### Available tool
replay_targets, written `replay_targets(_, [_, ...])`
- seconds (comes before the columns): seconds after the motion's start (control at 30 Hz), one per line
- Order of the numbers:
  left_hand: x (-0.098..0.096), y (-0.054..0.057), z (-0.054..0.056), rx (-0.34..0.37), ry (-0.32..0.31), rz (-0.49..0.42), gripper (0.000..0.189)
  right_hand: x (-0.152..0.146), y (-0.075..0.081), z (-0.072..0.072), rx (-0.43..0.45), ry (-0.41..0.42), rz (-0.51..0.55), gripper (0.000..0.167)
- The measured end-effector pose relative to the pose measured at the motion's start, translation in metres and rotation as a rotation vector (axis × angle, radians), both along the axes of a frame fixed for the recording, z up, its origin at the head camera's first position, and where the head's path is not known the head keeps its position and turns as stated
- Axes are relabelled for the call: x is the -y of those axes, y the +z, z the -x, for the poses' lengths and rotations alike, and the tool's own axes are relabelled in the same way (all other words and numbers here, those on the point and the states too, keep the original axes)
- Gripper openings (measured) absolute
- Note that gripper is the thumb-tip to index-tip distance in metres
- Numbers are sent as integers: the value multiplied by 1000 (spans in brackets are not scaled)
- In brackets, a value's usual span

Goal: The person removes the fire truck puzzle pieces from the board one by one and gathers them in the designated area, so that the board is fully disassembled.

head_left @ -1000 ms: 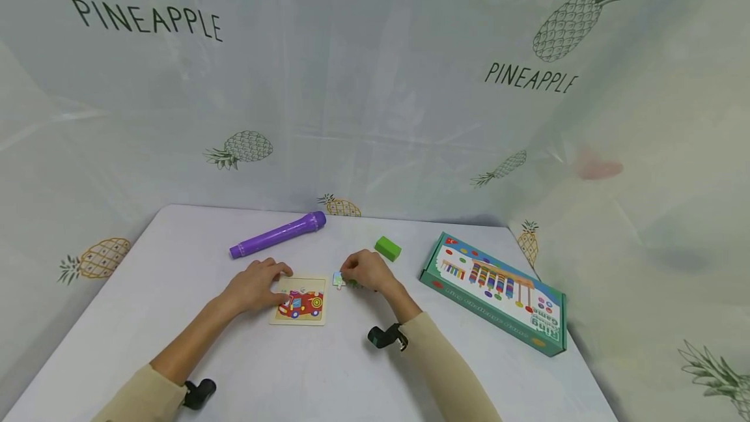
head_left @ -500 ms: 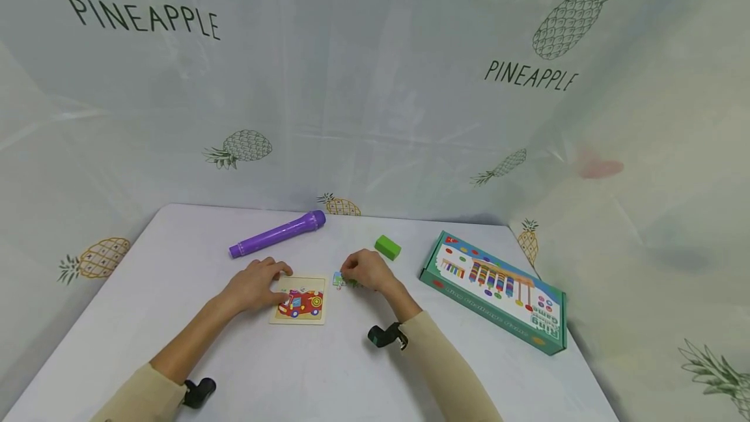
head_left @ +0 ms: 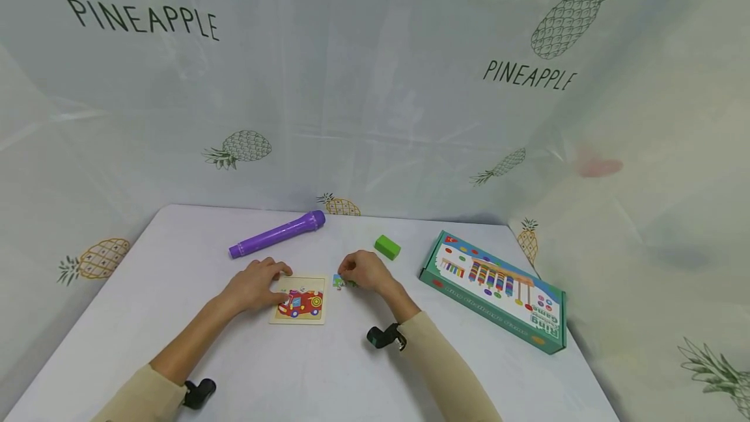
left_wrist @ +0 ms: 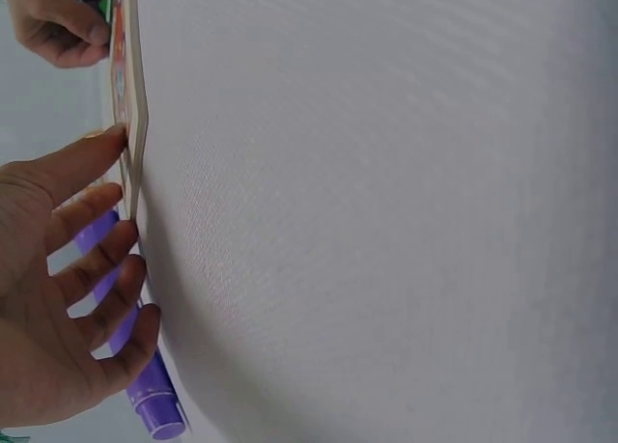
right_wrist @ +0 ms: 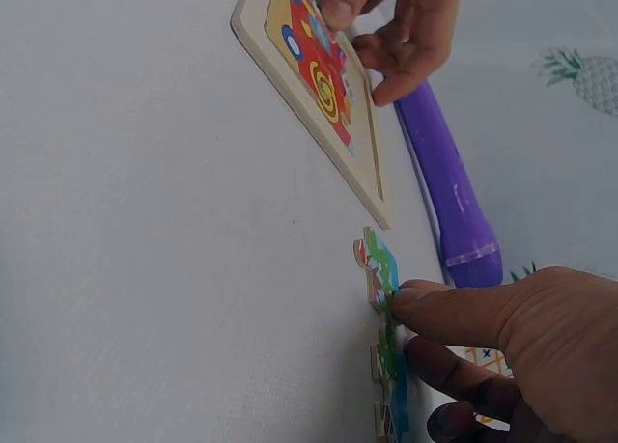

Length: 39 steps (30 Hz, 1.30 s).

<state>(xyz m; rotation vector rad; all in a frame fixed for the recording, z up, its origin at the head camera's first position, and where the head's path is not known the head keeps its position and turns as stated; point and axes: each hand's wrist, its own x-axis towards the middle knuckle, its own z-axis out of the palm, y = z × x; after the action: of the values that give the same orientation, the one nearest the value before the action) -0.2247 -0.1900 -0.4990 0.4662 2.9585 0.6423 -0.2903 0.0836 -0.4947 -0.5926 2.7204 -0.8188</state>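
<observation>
While the thumb of the left hand (head_left: 254, 285) rests on the left edge of a wooden puzzle board (head_left: 307, 283), its fingers stand apart, the index finger near the board's far left corner. The right hand (head_left: 364, 270) bends its fingers low over loose puzzle pieces (right_wrist: 379, 269) just right of the board, its thumb tip touching one of them; thumb and index finger are close, but whether they pinch a piece cannot be told. The board lies flat between the hands, showing a red vehicle with blue and yellow wheels, a strip of bare wood at its far side. Beyond the left hand, a purple microphone (head_left: 277, 234) lies aslant, its head toward the right. A green block (head_left: 388, 247) sits just beyond the right hand, and farther right a green-edged game box (head_left: 495, 292) lies at an angle. Tan sleeves (head_left: 448, 366) cross the near side of a white table (head_left: 316, 370), backed by a pineapple-print sheet (head_left: 375, 83).
</observation>
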Motion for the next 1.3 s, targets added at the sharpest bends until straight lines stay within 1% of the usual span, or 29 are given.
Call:
replay_targets(0.47, [1, -1, -1, -12, 3, 0, 50, -2, -3, 2, -36, 24, -35, 5])
replay_targets(0.83, [1, 0, -2, -22, -6, 13, 48, -2, -5, 3, -25, 35, -29, 7])
replay_targets(1.07, [0, -1, -2, -27, 2, 29, 48, -2, -6, 4, -21, 28, -47, 7])
replay_targets(1.23, [-1, 1, -3, -46, -2, 26, 42, -2, -4, 2, -39, 9, -33, 5])
replay_targets(1.3, [-1, 1, -3, -64, -18, 24, 37, 0, -2, -1, -49, 8, -19, 5])
